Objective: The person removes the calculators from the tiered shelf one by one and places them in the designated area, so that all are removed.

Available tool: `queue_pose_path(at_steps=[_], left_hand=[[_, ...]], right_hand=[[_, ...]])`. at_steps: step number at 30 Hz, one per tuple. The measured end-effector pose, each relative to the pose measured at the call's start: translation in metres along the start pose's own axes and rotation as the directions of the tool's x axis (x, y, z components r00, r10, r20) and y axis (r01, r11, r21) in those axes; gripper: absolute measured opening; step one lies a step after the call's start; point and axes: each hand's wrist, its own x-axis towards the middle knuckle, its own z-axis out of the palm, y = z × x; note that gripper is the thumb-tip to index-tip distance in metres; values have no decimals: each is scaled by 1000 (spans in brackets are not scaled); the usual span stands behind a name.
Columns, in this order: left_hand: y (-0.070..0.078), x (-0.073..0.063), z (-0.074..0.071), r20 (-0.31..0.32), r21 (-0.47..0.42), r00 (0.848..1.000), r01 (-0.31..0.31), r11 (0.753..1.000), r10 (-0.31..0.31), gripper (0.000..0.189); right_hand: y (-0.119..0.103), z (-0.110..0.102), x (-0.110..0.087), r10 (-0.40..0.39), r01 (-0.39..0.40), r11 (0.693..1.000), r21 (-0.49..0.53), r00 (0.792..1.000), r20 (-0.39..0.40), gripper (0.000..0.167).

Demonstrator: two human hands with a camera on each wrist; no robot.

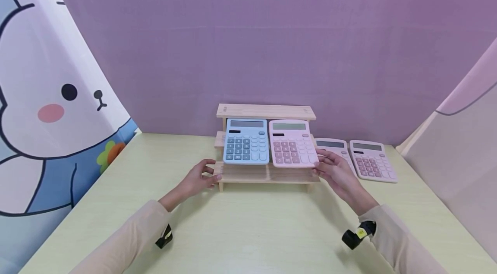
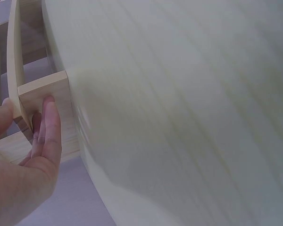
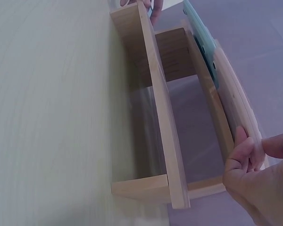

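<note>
At the wooden rack [image 1: 265, 111], a blue calculator [image 1: 246, 141] and a pink calculator [image 1: 293, 142] are already sitting side by side over the middle shelf [image 1: 219, 139], so I'm judging that pair nearly settled, though the right hand [image 1: 338, 174] is pinching the pink one's lower right corner. The left hand [image 1: 199, 177] is gripping the lower shelf [image 1: 268, 174] at its left end, thumb above, fingers below. On the table [image 1: 252, 222], a partly covered calculator [image 1: 330, 144] and an outer calculator [image 1: 373, 161] are lying to the rack's right, seemingly left over.
</note>
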Motion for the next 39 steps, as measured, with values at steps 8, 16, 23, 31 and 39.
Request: queue_pose_path(at_steps=[8, 16, 23, 31, 39], left_hand=[[-1, 1, 0, 1, -6, 1000, -8, 1000, 8, 57], [0, 1, 0, 3, -1, 1000, -12, 1000, 12, 57], [-1, 1, 0, 2, 8, 1000, -11, 1000, 11, 57], [-4, 2, 0, 3, 22, 1000, -10, 1000, 10, 56], [-6, 2, -1, 1, 22, 1000, -12, 1000, 12, 56]], right_hand=[[0, -3, -2, -9, 9, 1000, -2, 1000, 10, 53], [0, -7, -4, -36, 35, 999, 24, 999, 33, 51], [0, -12, -6, -73, 70, 997, 39, 996, 57, 43], [-3, -16, -11, -84, 80, 996, 49, 994, 69, 38], [-2, -25, -14, -95, 88, 993, 77, 991, 90, 38]])
